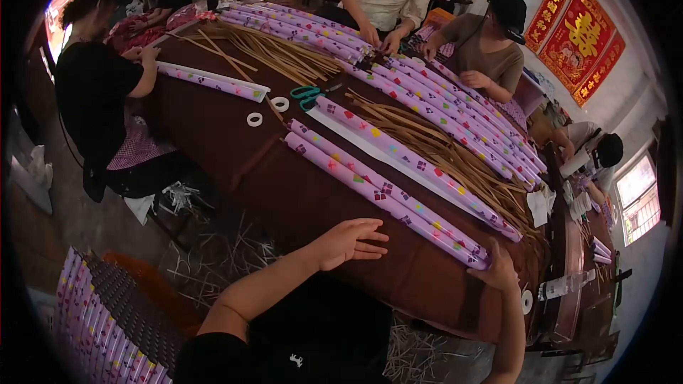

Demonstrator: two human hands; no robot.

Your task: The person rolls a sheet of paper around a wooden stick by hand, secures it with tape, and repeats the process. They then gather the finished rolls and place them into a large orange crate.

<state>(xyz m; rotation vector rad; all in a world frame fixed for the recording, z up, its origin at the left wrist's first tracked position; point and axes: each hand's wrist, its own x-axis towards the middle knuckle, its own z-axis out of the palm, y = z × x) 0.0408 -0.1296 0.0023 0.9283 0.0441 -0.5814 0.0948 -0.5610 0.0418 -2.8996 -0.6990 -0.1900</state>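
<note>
Two purple patterned rolls (384, 195) lie side by side on the brown table, close in front of me. My left hand (350, 244) hovers at the table's near edge, fingers apart, holding nothing. At the right end of the rolls is my right hand (498, 268), its fingers around or against their tips; whether it grips them is unclear. Just beyond lies a purple patterned sheet (420, 163) with a white edge, partly rolled. Teal-handled scissors (306, 94) rest by its far left end, near two white tape rolls (255, 119).
Brown strips (427, 139) and stacks of purple rolls (455, 117) cover the table's far side. Several people sit or stand around it. A tape roll (526, 302) and a clear bottle (565, 285) are at right. Finished-looking rolls (99, 320) stand at lower left.
</note>
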